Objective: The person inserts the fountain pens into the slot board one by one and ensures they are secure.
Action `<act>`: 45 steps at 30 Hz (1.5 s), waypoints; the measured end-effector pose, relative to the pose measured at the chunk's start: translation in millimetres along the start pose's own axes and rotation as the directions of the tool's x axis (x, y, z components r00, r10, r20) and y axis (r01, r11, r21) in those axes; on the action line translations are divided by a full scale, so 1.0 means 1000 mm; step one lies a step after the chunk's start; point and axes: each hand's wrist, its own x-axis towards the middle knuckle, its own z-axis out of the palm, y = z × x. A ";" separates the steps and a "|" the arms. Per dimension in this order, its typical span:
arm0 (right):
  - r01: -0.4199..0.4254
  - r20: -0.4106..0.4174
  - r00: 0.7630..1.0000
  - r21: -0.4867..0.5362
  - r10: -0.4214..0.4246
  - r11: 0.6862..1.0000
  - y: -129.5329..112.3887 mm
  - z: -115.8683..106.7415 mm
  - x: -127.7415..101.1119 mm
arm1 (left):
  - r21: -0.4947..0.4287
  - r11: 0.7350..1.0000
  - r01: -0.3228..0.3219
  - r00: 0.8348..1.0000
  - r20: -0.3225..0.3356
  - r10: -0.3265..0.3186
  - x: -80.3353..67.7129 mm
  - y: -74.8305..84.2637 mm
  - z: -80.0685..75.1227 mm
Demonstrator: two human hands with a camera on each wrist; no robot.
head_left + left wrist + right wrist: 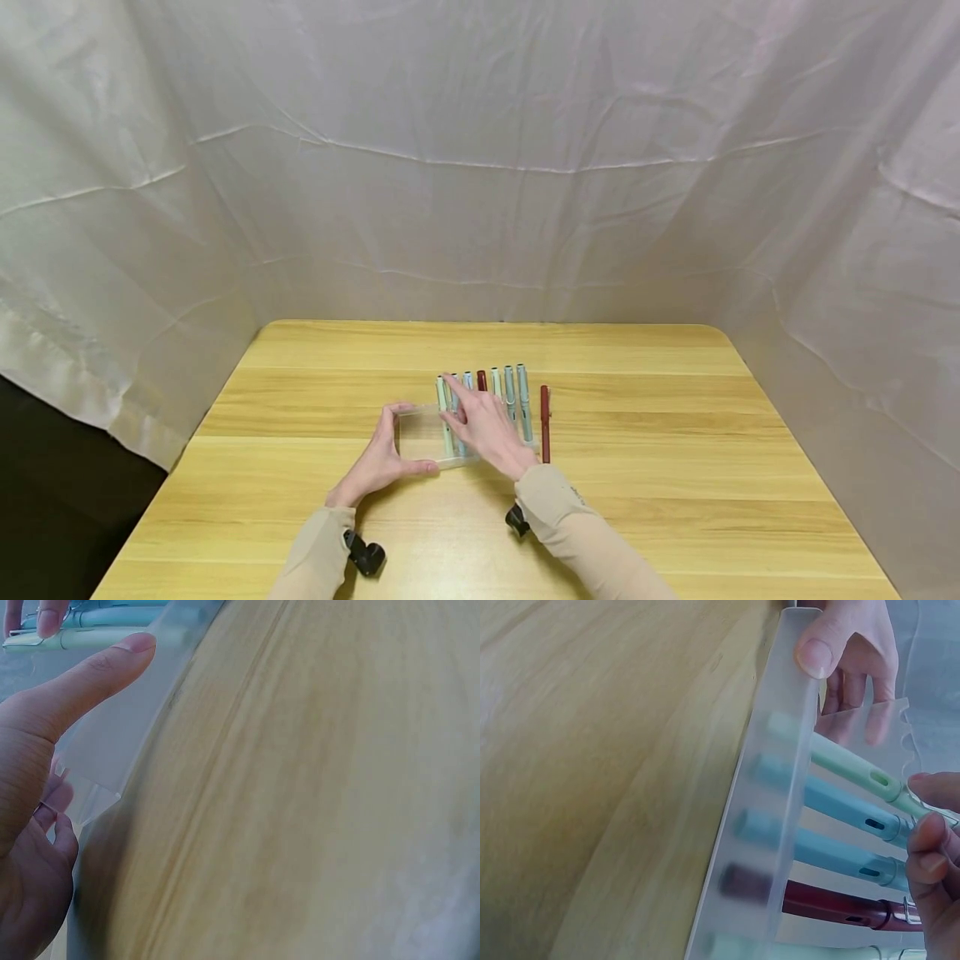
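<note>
On the desk [675,417], near its middle, we see a clear tray [422,435] with a row of pens [487,392] lying in it. The pens lie side by side, and their long way runs from us toward the far edge of the desk. Our left hand [375,467] holds the left end of the tray, its thumb and fingers curled on the tray's edges. Our right hand [487,429] lies over the pens in the tray. Its fingers [930,840] are bent down onto a light green pen [855,771] near the left of the row, and they seem to pinch it. A dark red pen [545,423] lies on the desk just right of the tray, apart from both hands. The right hand is the nearer one to it.
</note>
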 end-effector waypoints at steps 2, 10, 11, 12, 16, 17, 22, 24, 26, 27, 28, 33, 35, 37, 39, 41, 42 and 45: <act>0.002 0.000 1.000 0.014 -0.002 1.000 0.000 0.000 0.000 | 0.005 1.000 0.003 1.000 0.003 -0.003 0.000 0.000 0.000; 0.028 -0.086 0.996 0.139 -0.016 0.990 0.004 -0.005 -0.007 | -0.001 1.000 0.002 1.000 -0.003 -0.002 0.000 0.000 -0.001; 0.033 -0.107 0.994 0.168 -0.015 0.985 0.006 -0.007 -0.009 | -0.002 1.000 -0.001 1.000 -0.005 0.001 0.000 0.000 -0.001; 0.039 -0.130 0.991 0.185 -0.014 0.982 0.008 -0.008 -0.011 | -0.005 1.000 -0.004 1.000 -0.007 0.004 0.000 0.000 -0.001; 0.056 -0.223 0.975 0.263 0.004 0.963 0.019 -0.013 -0.019 | 0.000 1.000 0.002 1.000 -0.004 -0.002 0.001 0.000 0.000; 0.057 -0.246 0.969 0.286 0.016 0.956 0.021 -0.014 -0.021 | 0.001 1.000 0.008 1.000 -0.002 -0.008 0.001 0.001 0.000; 0.042 -0.341 0.933 0.414 0.112 0.909 0.037 -0.024 -0.032 | 0.008 1.000 0.030 1.000 0.008 -0.030 0.002 0.002 -0.001; 0.023 -0.371 0.914 0.459 0.168 0.888 0.045 -0.028 -0.036 | 0.011 1.000 0.026 1.000 0.009 -0.026 0.001 0.003 -0.001; -0.033 -0.371 0.896 0.491 0.243 0.870 0.052 -0.033 -0.041 | 0.014 1.000 0.025 1.000 0.010 -0.025 0.001 0.003 -0.001; -0.058 -0.365 0.889 0.511 0.277 0.858 0.057 -0.035 -0.044 | 0.015 1.000 0.026 1.000 0.011 -0.026 0.001 0.003 -0.001; -0.079 -0.364 0.880 0.522 0.305 0.850 0.062 -0.037 -0.047 | 0.015 1.000 0.026 1.000 0.011 -0.026 0.001 0.003 -0.001; -0.232 -0.278 0.836 0.603 0.473 0.763 0.086 -0.044 -0.060 | 0.005 1.000 0.026 1.000 0.010 -0.026 0.001 0.003 -0.001; -0.298 -0.226 0.814 0.628 0.535 0.719 0.093 -0.047 -0.063 | 0.002 1.000 0.019 1.000 0.006 -0.019 0.001 0.002 -0.001; -0.341 -0.181 0.803 0.641 0.568 0.687 0.100 -0.048 -0.066 | 0.003 1.000 0.010 1.000 0.000 -0.010 0.001 0.001 -0.001; -0.374 -0.135 0.796 0.656 0.590 0.655 0.107 -0.048 -0.068 | 0.006 1.000 0.006 1.000 -0.003 -0.006 0.000 0.001 0.000; -0.397 -0.093 0.793 0.670 0.601 0.627 0.113 -0.048 -0.070 | 0.006 1.000 0.007 1.000 -0.002 -0.007 0.000 0.000 0.000; -0.400 -0.079 0.795 0.677 0.602 0.618 0.116 -0.048 -0.071 | 0.006 1.000 0.009 1.000 0.001 -0.009 0.000 0.000 0.000; -0.424 -0.019 0.798 0.693 0.602 0.583 0.124 -0.046 -0.074 | -0.003 1.000 0.016 1.000 0.005 -0.016 0.000 0.001 0.000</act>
